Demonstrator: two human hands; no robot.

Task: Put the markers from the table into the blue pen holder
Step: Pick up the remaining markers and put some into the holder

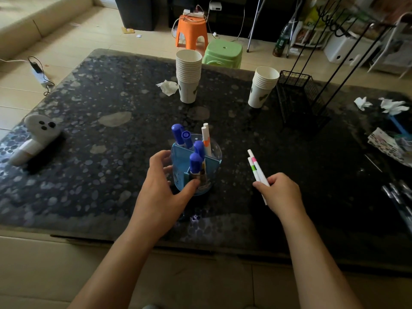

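The blue pen holder (211, 152) stands on the dark table near its front middle. Several markers with blue caps (195, 162) stand in it, along with two white markers (206, 139), one with an orange band. My left hand (165, 186) wraps around the holder's left and front side, thumb against its wall. To the right of the holder, my right hand (281, 192) grips two white markers (256, 170), one with a pink band and one with a green band, tips pointing up and away.
Two stacks of paper cups (188, 76) (263, 85) stand behind the holder, with a black wire rack (296, 97) to the right. A white eraser-like toy (33, 139) lies at the left edge. Crumpled tissues (168, 86) and dark pens (399, 197) lie on the speckled table (89, 130).
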